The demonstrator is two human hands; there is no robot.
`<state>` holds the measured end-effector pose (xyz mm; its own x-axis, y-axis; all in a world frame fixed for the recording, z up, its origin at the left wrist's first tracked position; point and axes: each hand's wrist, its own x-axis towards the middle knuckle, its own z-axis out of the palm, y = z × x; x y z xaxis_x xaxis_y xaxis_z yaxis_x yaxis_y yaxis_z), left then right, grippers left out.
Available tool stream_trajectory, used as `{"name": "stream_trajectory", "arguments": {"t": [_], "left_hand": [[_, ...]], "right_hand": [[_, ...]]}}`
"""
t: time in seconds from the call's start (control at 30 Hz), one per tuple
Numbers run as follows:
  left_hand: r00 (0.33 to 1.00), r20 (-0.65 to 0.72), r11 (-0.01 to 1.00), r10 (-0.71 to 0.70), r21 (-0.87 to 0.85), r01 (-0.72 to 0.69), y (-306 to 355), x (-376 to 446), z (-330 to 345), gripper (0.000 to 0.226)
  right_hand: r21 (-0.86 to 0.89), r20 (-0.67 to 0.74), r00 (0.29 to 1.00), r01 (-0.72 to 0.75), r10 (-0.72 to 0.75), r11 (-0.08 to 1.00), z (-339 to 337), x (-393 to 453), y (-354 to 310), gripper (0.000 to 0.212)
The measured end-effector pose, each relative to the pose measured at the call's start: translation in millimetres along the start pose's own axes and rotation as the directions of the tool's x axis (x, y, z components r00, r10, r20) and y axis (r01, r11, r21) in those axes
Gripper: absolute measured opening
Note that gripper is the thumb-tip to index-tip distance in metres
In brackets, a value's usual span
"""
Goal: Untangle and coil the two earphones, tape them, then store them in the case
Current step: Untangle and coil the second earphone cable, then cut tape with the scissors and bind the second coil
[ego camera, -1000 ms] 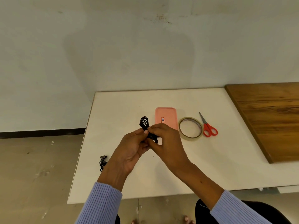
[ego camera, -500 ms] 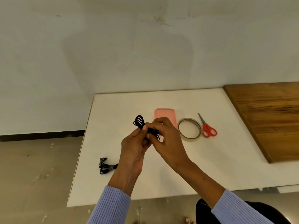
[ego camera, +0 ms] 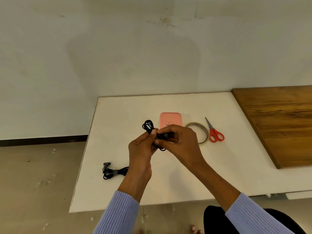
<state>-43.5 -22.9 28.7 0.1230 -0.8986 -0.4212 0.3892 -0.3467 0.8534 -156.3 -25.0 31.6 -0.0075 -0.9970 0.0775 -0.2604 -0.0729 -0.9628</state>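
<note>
Two hands meet above the middle of the white table (ego camera: 168, 179), both gripping one black coiled earphone (ego camera: 148, 126). Left hand (ego camera: 141, 149): thumb and fingers pinched on the bundle's middle. Right hand (ego camera: 180, 141): fingers curled round the bundle's near end; that part mostly hidden. Bundle's long axis runs from far-left to near-right, with its free loops pointing up and away, toward the wall (ego camera: 135, 56); a small loop hangs below the fingers.

Second earphone (ego camera: 113, 171) lies on the table near the left edge, bunched, long axis roughly left-right, earbuds at its left end.

Pink case (ego camera: 170, 119) lies flat just beyond the hands, long axis pointing away. Tape roll (ego camera: 203, 129) flat to its right; red-handled scissors (ego camera: 214, 132) just beside it, blades pointing away.

Wooden board (ego camera: 278, 120) adjoins the table's right side. Floor (ego camera: 33, 183) tan, with pale specks.
</note>
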Motion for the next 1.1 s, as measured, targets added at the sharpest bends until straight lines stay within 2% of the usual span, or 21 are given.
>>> {"name": "stream_trajectory", "arguments": {"t": [0.07, 0.1, 0.2, 0.27, 0.33, 0.4, 0.47, 0.5, 0.57, 0.67, 0.73, 0.8, 0.93, 1.03, 1.1], "left_hand": [[0.999, 0.003, 0.993, 0.052, 0.11, -0.052, 3, 0, 1, 0.014], [0.998, 0.009, 0.987, 0.066, 0.148, -0.067, 4, 0, 0, 0.015], [0.998, 0.028, 0.984, 0.048, 0.173, -0.053, 8, 3, -3, 0.018], [0.998, 0.053, 0.985, 0.032, 0.168, -0.041, 10, 4, -5, 0.019], [0.996, 0.083, 0.982, 0.023, 0.184, -0.038, 11, 4, -5, 0.016], [0.994, 0.108, 0.98, 0.014, 0.195, -0.035, 13, 4, -6, 0.015], [0.993, 0.116, 0.981, 0.005, 0.195, -0.027, 14, 5, -7, 0.015], [0.993, 0.119, 0.982, 0.0, 0.189, -0.023, 14, 6, -8, 0.015], [0.991, 0.131, 0.986, -0.015, 0.164, -0.007, 15, 7, -9, 0.016], [0.982, 0.177, 0.992, -0.064, 0.122, 0.043, 18, 10, -12, 0.019], [0.969, 0.234, 0.993, -0.082, 0.098, 0.06, 21, 11, -13, 0.02], [0.955, 0.284, 0.993, -0.087, 0.101, 0.061, 23, 11, -13, 0.027], [0.939, 0.331, 0.99, -0.094, 0.131, 0.053, 24, 9, -12, 0.022], [0.932, 0.349, 0.988, -0.096, 0.149, 0.046, 24, 8, -11, 0.017], [0.928, 0.363, 0.99, -0.082, 0.14, 0.032, 25, 9, -12, 0.028]], "right_hand": [[0.031, 0.049, 0.997, -0.064, 0.063, 0.997, -11, 0, -2, 0.02], [0.035, 0.029, 0.995, -0.098, 0.097, 0.995, -18, 0, -2, 0.02], [-0.024, -0.208, 0.954, -0.223, 0.214, 0.974, -45, 8, 11, 0.023], [-0.262, -0.322, 0.93, -0.267, 0.177, 0.927, -63, 14, 28, 0.018], [-0.524, -0.24, 0.953, -0.287, 0.185, 0.802, -70, 16, 39, 0.018], [-0.706, -0.086, 0.941, -0.289, 0.327, 0.646, -65, 14, 50, 0.038], [-0.82, -0.04, 0.92, -0.252, 0.389, 0.513, -57, 10, 55, 0.043], [-0.836, -0.044, 0.925, -0.242, 0.379, 0.493, -55, 9, 56, 0.037], [-0.833, -0.068, 0.932, -0.249, 0.356, 0.494, -53, 7, 56, 0.022], [-0.8, -0.162, 0.947, -0.29, 0.276, 0.526, -58, 2, 47, 0.013], [-0.721, -0.251, 0.958, -0.281, 0.139, 0.633, -62, -6, 36, 0.01], [-0.629, -0.285, 0.958, -0.192, 0.005, 0.753, -63, -14, 23, 0.009], [-0.472, -0.15, 0.984, 0.011, -0.093, 0.881, -47, -21, 5, 0.013], [-0.459, -0.047, 0.991, 0.087, -0.122, 0.884, -29, -27, 1, 0.012], [-0.468, -0.018, 0.991, 0.107, -0.13, 0.877, -21, -30, 1, 0.012]]}}
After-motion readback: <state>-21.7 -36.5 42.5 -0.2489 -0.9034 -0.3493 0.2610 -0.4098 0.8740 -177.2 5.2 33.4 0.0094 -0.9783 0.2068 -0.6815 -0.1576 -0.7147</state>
